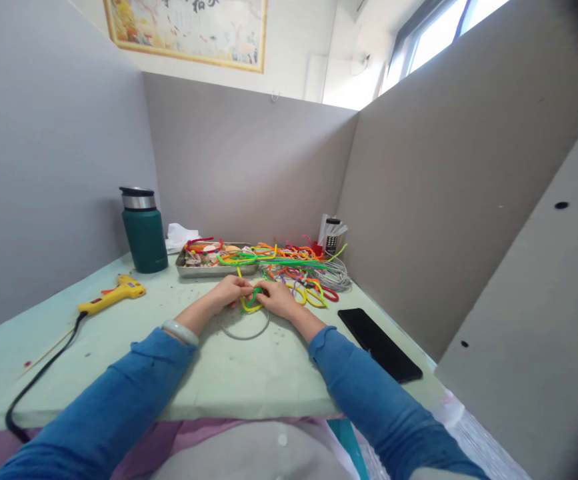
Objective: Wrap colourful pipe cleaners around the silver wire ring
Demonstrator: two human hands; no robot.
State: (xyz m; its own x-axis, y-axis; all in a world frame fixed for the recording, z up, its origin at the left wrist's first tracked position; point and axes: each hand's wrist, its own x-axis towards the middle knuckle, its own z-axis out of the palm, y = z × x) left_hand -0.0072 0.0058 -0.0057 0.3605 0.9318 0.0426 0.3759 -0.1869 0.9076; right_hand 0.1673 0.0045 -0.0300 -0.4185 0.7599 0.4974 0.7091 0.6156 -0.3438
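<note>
Left hand [233,291] and right hand [275,298]: fingertips pinching green and yellow strands [257,293].
Strands: just in front of the tray [209,272].
Wire ring [243,339]: also before the tray; might twist, loosening the strands, if the fingers pull unevenly.

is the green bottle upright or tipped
Upright: the bottle stands with its base on the table, its dark lid at the top.

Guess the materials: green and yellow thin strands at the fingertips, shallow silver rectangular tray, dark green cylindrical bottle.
Green and yellow thin strands: maybe fibre-covered wire, matte; they hold curves.
Shallow silver tray: likely metal, dull grey sheen.
Dark green bottle: probably coated metal, satin; bare silvery neck band.
</note>
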